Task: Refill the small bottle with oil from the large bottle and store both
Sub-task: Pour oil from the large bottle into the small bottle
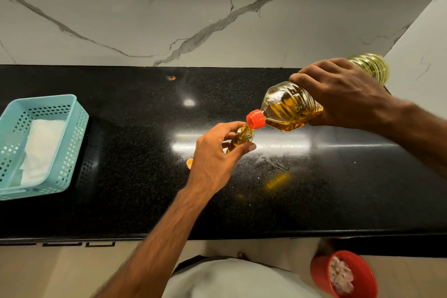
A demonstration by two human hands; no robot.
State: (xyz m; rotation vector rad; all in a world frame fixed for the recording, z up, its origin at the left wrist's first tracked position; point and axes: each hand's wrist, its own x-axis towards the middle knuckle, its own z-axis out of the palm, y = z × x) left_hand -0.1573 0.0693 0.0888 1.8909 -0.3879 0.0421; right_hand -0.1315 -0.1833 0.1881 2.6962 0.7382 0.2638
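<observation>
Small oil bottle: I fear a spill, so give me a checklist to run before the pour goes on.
1. Left hand grips the small clear plastic bottle: ok.
2. Right hand holds the large ribbed clear oil bottle tilted: ok.
3. Red spout cap meets small bottle's open neck: ok.
4. Fill level in small bottle: cannot tell, hand hides it.
5. Black speckled countertop dry nearby: not ok, smears show.
</observation>
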